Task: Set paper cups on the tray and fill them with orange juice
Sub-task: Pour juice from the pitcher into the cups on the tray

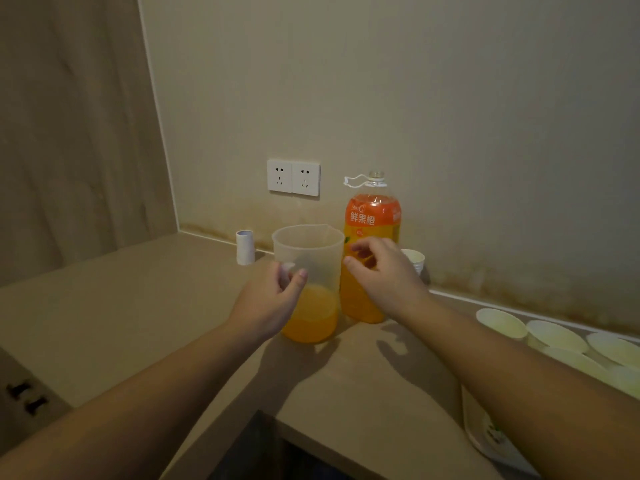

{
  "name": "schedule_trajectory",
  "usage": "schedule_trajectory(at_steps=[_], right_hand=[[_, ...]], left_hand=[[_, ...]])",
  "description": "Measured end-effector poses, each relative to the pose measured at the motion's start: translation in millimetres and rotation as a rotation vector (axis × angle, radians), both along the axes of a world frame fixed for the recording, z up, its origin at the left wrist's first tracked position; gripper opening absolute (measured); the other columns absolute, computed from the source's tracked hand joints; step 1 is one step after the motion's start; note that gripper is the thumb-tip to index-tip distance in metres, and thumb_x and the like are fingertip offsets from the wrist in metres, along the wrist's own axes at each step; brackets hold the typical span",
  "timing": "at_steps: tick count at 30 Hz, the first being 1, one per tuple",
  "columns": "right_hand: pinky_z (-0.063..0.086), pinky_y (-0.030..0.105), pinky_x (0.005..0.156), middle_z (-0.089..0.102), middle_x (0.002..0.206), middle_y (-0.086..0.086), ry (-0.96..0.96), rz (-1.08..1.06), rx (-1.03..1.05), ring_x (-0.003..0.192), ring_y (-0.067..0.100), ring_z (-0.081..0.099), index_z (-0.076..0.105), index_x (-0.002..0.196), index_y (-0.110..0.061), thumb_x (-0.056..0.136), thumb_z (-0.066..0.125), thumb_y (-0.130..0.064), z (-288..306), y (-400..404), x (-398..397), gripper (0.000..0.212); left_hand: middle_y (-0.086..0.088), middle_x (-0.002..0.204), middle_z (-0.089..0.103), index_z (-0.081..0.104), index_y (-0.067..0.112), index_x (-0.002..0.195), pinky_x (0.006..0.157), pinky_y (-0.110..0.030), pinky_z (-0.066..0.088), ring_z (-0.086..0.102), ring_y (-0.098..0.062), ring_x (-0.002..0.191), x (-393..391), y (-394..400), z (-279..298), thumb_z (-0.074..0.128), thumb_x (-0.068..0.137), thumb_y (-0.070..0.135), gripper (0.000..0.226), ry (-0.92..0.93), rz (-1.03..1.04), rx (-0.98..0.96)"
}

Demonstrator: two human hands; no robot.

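So the jug [308,282] is the thing to watch here. It stands upright on the counter [138,306], its long axis straight up and down, with juice only in the bottom third or so.

The left hand [273,299] is right up against the jug's near-left side, at what looks like the handle. Fingers are curled there, but I honestly can't tell if it has a proper grip yet or is just closing in.

The right hand [381,271] floats just right of the jug, in front of the bottle [372,244], fingers loosely bent, holding nothing. The bottle has its cap off and stands touching or nearly touching the jug's right side.

The cups [554,337] sit well off to the jug's right, on the tray [485,434], and all look empty from here.

My guess is the left hand lifts the jug and has to carry it rightward across to them. It's clearly the nearer hand, so that makes sense.
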State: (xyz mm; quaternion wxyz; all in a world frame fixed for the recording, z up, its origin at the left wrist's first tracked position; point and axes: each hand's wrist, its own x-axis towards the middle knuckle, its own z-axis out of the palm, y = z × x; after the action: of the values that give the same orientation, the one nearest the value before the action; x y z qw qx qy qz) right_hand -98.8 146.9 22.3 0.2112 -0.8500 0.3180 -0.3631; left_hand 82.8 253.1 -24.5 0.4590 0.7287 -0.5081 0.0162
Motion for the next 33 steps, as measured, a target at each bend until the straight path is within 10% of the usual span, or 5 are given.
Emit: schedule_trajectory(at_steps=[6,11,21,29,33], right_hand=[[0.052,0.038,0.076,0.065,0.103,0.000,0.055,0.086,0.540,0.094,0.020,0.061,0.066,0.110,-0.022,0.093,0.044,-0.066,-12.1,22.1,5.2,0.052],[0.052,0.038,0.077,0.065,0.103,-0.001,-0.002,0.038,0.577,0.094,0.020,0.062,0.066,0.106,-0.025,0.090,0.045,-0.070,-20.5,29.8,12.2,0.052],[0.045,0.032,0.066,0.072,0.081,0.005,-0.244,0.044,0.603,0.084,0.026,0.068,0.066,0.071,-0.019,0.093,0.051,-0.035,-28.6,31.2,51.1,0.031],[0.036,0.036,0.060,0.043,0.054,-0.002,-0.635,-0.009,0.796,0.054,0.015,0.042,0.050,0.063,-0.021,0.096,0.054,-0.031,-39.9,21.5,33.4,0.035],[0.030,0.032,0.053,0.036,0.050,-0.003,-0.720,-0.017,0.854,0.049,0.014,0.035,0.043,0.056,-0.023,0.094,0.054,-0.030,-30.3,17.5,14.0,0.040]], left_hand=[[0.005,0.094,0.063,0.060,0.026,0.103,0.081,-0.045,0.055,0.060,-0.015,0.087,-31.4,3.8,8.8,0.041,0.105,0.038,0.022,-0.209,-0.105,0.127],[0.006,0.127,0.065,0.061,0.026,0.137,0.093,-0.029,0.049,0.060,-0.016,0.114,-29.4,11.0,10.5,0.051,0.100,0.016,0.040,-0.447,-0.017,0.157],[0.001,0.167,0.023,0.014,0.030,0.163,0.120,-0.049,0.025,0.026,-0.024,0.151,14.4,-3.7,-5.7,0.041,0.087,0.075,0.092,0.587,-0.252,0.041],[0.027,0.130,0.052,0.036,0.048,0.145,0.093,-0.023,0.044,0.049,-0.002,0.127,-4.1,-2.4,-25.9,0.052,0.083,0.073,0.069,0.495,-0.363,-0.061],[0.016,0.147,0.047,0.034,0.051,0.152,0.104,-0.038,0.049,0.047,-0.007,0.133,-15.6,3.7,-22.5,0.052,0.081,0.082,0.079,0.323,-0.341,-0.044]])
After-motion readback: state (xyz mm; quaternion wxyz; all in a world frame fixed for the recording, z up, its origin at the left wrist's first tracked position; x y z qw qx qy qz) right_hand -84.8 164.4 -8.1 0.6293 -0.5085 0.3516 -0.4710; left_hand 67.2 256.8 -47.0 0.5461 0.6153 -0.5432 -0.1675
